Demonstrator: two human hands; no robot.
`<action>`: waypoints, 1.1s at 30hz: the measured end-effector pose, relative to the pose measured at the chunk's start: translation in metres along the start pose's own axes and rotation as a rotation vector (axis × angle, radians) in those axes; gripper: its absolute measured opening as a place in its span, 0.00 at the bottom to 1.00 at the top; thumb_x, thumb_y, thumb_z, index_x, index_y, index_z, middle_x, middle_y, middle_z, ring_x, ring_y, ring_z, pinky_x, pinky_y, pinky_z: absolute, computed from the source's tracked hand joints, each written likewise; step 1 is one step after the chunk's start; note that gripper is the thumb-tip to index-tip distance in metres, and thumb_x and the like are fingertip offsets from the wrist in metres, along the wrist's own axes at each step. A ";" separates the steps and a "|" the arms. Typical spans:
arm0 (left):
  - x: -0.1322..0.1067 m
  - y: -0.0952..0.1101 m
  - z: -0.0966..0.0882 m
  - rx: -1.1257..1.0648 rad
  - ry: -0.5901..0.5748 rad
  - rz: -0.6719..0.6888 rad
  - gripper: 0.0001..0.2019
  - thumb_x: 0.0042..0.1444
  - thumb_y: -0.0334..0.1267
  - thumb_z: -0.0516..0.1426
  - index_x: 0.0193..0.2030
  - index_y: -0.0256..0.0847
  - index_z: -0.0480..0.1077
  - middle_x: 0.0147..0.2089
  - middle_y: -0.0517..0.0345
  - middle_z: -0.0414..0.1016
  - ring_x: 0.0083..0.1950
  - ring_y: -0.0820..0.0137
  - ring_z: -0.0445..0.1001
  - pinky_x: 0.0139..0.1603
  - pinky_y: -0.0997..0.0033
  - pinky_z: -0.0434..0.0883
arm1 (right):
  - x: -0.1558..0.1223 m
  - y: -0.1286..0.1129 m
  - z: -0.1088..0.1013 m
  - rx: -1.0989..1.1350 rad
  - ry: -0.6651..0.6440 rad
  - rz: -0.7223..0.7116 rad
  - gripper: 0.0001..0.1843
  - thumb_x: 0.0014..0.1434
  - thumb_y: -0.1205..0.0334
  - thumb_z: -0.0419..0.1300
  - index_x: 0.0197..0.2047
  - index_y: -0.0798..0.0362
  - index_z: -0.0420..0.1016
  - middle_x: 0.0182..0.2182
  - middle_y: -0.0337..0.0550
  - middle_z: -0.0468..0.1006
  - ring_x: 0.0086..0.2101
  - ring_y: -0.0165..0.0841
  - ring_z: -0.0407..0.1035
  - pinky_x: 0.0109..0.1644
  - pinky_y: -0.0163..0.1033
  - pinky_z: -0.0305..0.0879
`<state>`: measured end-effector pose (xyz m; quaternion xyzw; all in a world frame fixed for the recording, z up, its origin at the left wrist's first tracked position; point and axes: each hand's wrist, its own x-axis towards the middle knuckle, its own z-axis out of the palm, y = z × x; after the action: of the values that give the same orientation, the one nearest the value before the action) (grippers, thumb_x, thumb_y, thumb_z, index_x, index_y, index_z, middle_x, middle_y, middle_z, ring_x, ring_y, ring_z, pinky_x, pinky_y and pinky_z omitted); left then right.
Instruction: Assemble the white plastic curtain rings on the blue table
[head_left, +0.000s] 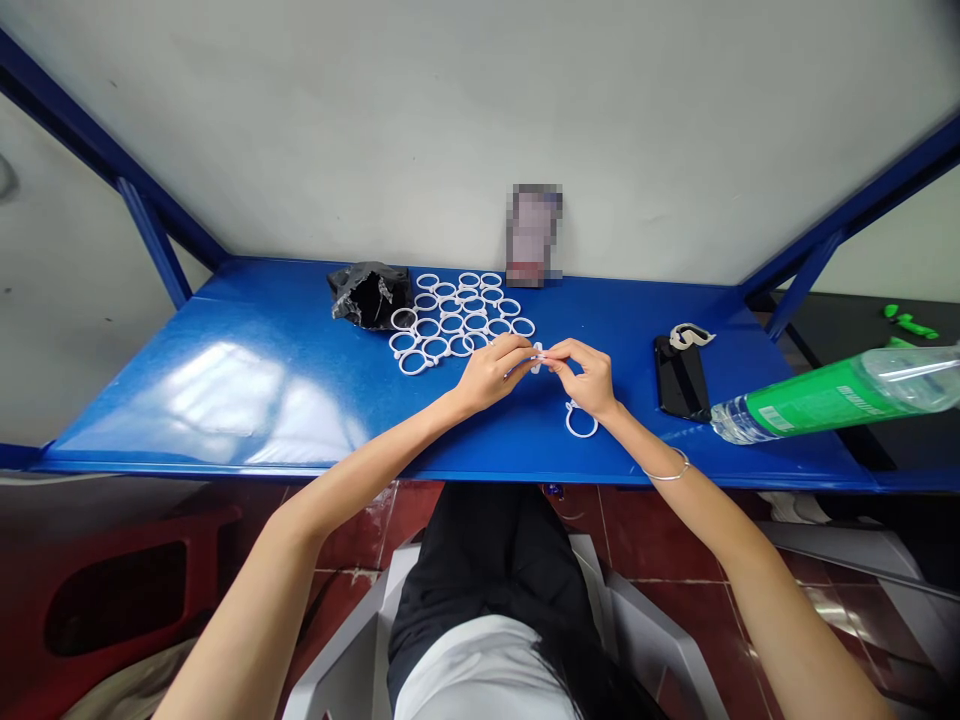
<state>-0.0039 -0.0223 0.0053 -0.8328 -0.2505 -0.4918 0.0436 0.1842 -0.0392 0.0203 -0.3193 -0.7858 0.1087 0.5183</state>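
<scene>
Both my hands meet over the middle of the blue table (pixel 262 380). My left hand (pixel 491 370) and my right hand (pixel 589 375) pinch a small white plastic piece (pixel 537 356) between their fingertips. A single white ring (pixel 581 420) lies on the table just under my right hand. Behind my hands, several white rings (pixel 457 320) lie flat, linked in a mat. My right wrist wears a thin bracelet (pixel 667 470).
A crumpled black plastic bag (pixel 369 294) sits left of the ring mat. A black phone (pixel 681 376) with a white clip (pixel 690 335) behind it lies to the right. A green-labelled plastic bottle (pixel 825 395) lies on its side at the right edge. A blurred card (pixel 534 235) leans on the wall.
</scene>
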 end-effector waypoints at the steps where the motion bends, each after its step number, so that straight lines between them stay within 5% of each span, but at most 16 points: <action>1: 0.000 0.000 0.000 -0.005 -0.002 -0.004 0.08 0.67 0.37 0.54 0.43 0.38 0.73 0.38 0.52 0.77 0.40 0.71 0.76 0.39 0.73 0.73 | 0.000 0.000 0.000 0.000 0.000 -0.002 0.06 0.63 0.66 0.62 0.33 0.51 0.76 0.27 0.39 0.80 0.27 0.31 0.74 0.32 0.36 0.70; 33: -0.003 -0.001 0.003 -0.009 0.065 0.047 0.06 0.66 0.35 0.54 0.42 0.38 0.72 0.37 0.54 0.77 0.38 0.72 0.74 0.37 0.74 0.71 | -0.001 0.000 0.001 0.034 -0.011 0.055 0.06 0.63 0.62 0.62 0.35 0.51 0.78 0.29 0.41 0.81 0.27 0.31 0.73 0.32 0.38 0.70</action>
<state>-0.0033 -0.0219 0.0016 -0.8222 -0.2271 -0.5185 0.0596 0.1841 -0.0397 0.0190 -0.3316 -0.7776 0.1381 0.5161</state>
